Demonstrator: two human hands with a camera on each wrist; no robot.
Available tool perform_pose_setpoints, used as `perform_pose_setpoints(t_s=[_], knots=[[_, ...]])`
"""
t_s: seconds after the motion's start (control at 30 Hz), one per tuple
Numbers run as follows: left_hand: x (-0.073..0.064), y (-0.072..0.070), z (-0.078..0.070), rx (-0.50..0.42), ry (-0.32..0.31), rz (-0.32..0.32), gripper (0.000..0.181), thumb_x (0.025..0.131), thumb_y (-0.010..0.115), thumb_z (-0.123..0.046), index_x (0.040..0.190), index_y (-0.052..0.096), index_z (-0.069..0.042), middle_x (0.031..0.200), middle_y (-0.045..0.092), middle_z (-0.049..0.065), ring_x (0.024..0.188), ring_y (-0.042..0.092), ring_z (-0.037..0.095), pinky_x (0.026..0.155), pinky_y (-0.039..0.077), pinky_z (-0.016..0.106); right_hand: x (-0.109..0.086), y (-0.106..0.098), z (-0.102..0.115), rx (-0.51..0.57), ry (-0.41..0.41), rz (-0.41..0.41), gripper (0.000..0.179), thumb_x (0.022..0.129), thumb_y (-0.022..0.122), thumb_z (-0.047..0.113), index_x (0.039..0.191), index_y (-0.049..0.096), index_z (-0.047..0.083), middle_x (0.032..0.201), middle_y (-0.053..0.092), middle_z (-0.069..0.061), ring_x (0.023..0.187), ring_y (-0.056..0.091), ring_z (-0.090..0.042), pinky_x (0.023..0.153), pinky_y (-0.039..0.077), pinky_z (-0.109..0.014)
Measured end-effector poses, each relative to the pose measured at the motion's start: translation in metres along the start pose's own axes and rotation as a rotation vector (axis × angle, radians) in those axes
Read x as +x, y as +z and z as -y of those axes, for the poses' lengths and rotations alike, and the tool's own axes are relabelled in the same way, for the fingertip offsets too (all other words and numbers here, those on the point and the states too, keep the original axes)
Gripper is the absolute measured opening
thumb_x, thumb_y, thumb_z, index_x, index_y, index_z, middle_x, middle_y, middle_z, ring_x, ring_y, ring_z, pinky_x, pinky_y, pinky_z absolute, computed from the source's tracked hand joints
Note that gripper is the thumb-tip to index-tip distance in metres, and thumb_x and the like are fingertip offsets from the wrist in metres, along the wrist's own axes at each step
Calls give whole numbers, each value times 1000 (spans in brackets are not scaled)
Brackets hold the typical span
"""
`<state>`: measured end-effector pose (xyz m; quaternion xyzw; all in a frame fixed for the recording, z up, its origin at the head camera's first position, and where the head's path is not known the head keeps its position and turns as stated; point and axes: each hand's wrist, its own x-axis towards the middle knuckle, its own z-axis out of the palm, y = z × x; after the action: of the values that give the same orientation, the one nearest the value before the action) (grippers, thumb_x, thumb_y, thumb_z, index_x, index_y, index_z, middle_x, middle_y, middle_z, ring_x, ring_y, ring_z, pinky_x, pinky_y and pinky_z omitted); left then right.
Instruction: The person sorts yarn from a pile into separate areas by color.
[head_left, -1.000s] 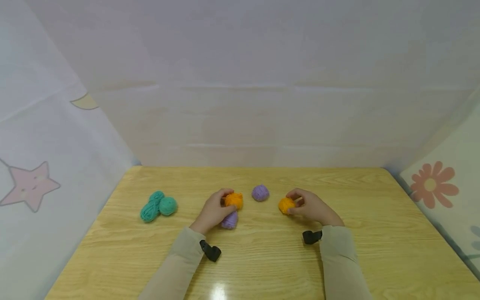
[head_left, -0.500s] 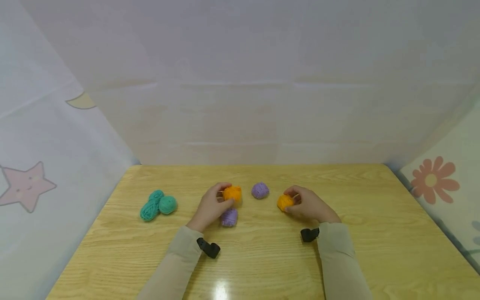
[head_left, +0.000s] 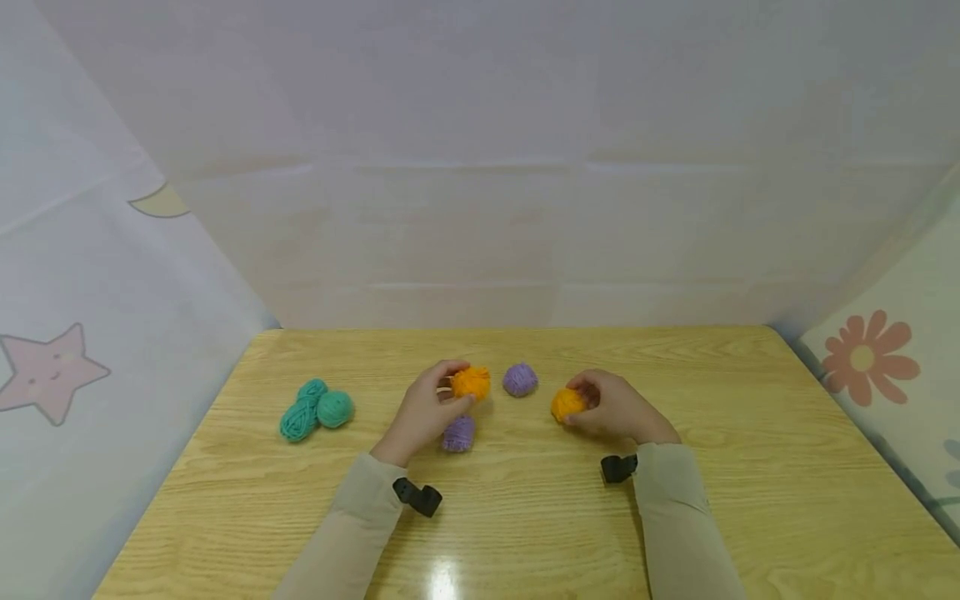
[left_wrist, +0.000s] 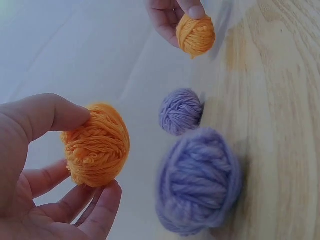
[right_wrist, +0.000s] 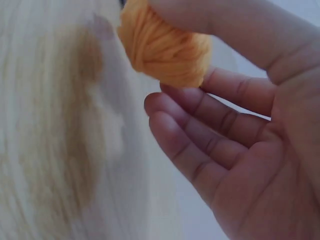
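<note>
Head view, near to far: two beige sleeves come in from the bottom edge, each with a black strap at the wrist (head_left: pixel 418 497). Both rest over a light wood table (head_left: pixel 525 533).

Left hand (head_left: pixel 422 412): fingers curled, pinching an orange ball (head_left: pixel 470 382) between thumb and fingertips. Left wrist view confirms it: thumb on top of the ball (left_wrist: pixel 96 145), fingers (left_wrist: pixel 102 212) cupped under it, ball lifted off the table.

Near purple ball (head_left: pixel 458 433) sits on the table just beside the left hand, toward the middle. In the left wrist view it is the big purple one (left_wrist: pixel 199 181), not touched.

Right hand (head_left: pixel 618 408): also grasping, holds a second orange ball (head_left: pixel 567 403) at its fingertips. Right wrist view: thumb presses the ball (right_wrist: pixel 165 45) against the index finger; the other three fingers (right_wrist: pixel 200 145) are loosely bent and free, palm open below. Whether this ball touches the table, can't tell.

Far purple ball (head_left: pixel 520 379) lies on the table between the two orange balls, a bit further back, apart from both hands.

Green yarn (head_left: pixel 315 410), a few balls bunched and touching, sits well left of the left hand.

Behind the table: pale cloth backdrop, pink star (head_left: pixel 47 372) on the left panel, red flower (head_left: pixel 862 358) on the right one.
</note>
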<state>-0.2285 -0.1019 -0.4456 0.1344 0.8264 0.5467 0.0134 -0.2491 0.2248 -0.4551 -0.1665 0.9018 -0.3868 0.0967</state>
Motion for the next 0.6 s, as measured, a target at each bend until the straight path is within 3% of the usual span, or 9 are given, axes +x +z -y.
perform_pose_setpoints(t_s=[0.3, 0.6], knots=[[-7, -7, -11, 20, 40, -23, 52, 91, 75, -10, 139, 58, -6, 137, 55, 13, 121, 55, 31, 104, 49, 46, -3, 3, 24, 54, -42, -23, 54, 82, 87, 28, 125, 63, 7, 117, 64, -5, 104, 59, -22, 95, 51, -45], [-25, -9, -17, 30, 57, -7, 51, 89, 77, -7, 137, 60, -8, 132, 57, 10, 117, 57, 27, 102, 52, 43, -13, 9, 41, -15, -226, -122, 50, 85, 85, 26, 125, 62, 8, 118, 62, -2, 104, 59, -20, 95, 52, -48]])
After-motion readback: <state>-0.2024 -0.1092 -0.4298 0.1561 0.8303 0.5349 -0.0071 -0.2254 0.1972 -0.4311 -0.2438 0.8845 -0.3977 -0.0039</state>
